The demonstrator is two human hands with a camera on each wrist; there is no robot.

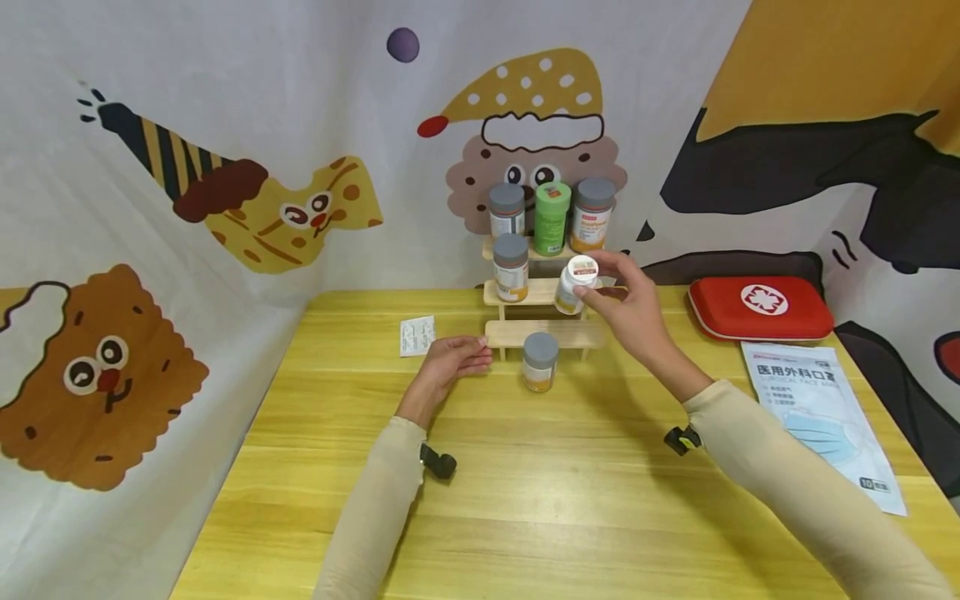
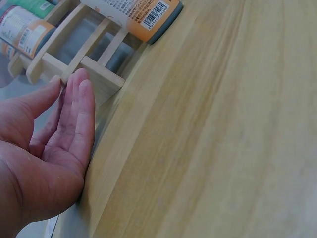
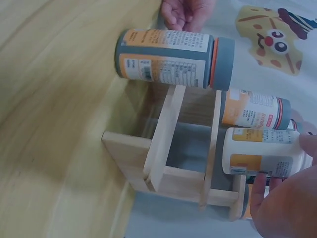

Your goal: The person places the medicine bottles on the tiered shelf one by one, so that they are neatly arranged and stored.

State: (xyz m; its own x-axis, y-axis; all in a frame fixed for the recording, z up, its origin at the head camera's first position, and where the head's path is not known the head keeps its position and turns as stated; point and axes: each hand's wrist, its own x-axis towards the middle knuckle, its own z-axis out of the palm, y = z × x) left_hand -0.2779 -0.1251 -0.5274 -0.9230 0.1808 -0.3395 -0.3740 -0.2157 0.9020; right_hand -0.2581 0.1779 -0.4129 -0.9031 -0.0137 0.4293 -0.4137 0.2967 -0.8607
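Observation:
In the head view, my right hand (image 1: 630, 304) holds a white pill bottle (image 1: 573, 287), thumb on the near side, over the right part of the middle step. The right wrist view shows the white bottle's (image 3: 262, 151) base close to that step. My left hand (image 1: 453, 362) is at the left end of the lowest step of a wooden stepped rack (image 1: 525, 333); its thumb and fingertips pinch the board end (image 2: 69, 74). A grey-lidded bottle (image 1: 540, 362) stands on the table before the rack. Another grey-lidded bottle (image 1: 512, 267) stands on the middle step's left.
On the top step stand a green canister (image 1: 552, 218) and two grey-lidded bottles, one left (image 1: 507, 210) and one right (image 1: 593, 215). A blister pack (image 1: 417, 336) lies left of the rack. At right are a red first-aid case (image 1: 761, 308) and a face mask packet (image 1: 825, 425).

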